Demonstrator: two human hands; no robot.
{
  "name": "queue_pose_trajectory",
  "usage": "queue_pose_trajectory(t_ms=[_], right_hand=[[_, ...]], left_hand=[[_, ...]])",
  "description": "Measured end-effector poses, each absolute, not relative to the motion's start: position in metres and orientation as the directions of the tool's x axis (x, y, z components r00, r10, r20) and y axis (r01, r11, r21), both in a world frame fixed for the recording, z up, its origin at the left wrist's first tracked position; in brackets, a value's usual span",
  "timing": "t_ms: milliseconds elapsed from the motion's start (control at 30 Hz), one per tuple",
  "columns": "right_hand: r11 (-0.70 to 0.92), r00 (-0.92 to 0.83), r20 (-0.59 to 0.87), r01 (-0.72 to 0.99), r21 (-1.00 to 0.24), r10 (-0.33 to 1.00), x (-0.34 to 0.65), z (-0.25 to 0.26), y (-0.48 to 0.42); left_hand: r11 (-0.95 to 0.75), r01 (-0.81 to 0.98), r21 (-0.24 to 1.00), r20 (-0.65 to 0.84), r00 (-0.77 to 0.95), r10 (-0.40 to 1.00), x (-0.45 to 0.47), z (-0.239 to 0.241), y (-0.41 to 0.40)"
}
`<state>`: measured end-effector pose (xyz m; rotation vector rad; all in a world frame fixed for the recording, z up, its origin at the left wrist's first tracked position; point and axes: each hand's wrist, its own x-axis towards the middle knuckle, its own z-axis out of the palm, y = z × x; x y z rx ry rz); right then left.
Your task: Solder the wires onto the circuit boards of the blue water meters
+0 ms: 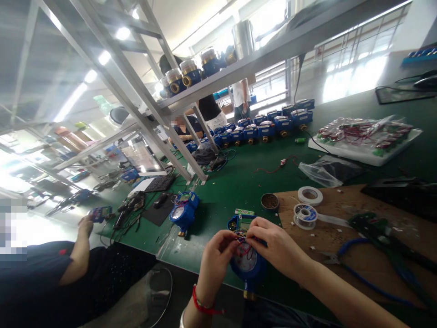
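A blue water meter (pixel 246 264) with a white round dial lies at the near edge of the green bench (pixel 239 182). My left hand (pixel 215 258) and my right hand (pixel 273 243) are both over its top, fingers pinched on thin red wires (pixel 243 244) that come out of the meter. A green circuit board sits in its open upper housing (pixel 241 223). A red cord is around my left wrist.
A second blue meter (pixel 184 210) lies to the left. Solder spools (pixel 305 214), tape (pixel 310 195) and blue-handled pliers (pixel 344 255) sit on a wooden board at right. Rows of meters (pixel 266 128) stand at the back. A co-worker's arm (pixel 80 248) reaches in at left.
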<state>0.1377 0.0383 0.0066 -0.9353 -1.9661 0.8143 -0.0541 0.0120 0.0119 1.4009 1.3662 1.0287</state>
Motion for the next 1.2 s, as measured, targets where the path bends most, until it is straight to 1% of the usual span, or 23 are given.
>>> queue_pose_trajectory(t_ms=[67,267,500,800,1000,1200], right_hand=[[0.525,-0.41,0.385,0.315,-0.791,0.827,0.138,0.005,0.039],[0.548,-0.409,0.409,0.319,-0.773,0.816,0.138,0.003,0.039],[0.581,-0.408,0.44,0.343,-0.738,0.8,0.139,0.006,0.038],[0.602,-0.434,0.445,0.355,-0.715,0.784,0.14,-0.001,0.04],[0.612,-0.427,0.461,0.352,-0.708,0.778,0.141,0.003,0.039],[0.614,-0.418,0.469,0.346,-0.71,0.778,0.142,0.002,0.039]], left_hand=[[0.007,0.272,0.962,-0.015,0.03,0.999,-0.054,0.013,0.012],[-0.096,0.45,0.888,0.081,0.052,0.995,-0.053,0.018,0.013],[-0.155,0.549,0.822,0.142,0.067,0.988,-0.051,0.019,0.014],[-0.159,0.56,0.813,0.159,0.05,0.986,-0.044,0.017,0.014],[-0.191,0.583,0.79,0.204,0.045,0.978,-0.042,0.015,0.014],[-0.215,0.568,0.794,0.219,0.062,0.974,-0.043,0.014,0.012]])
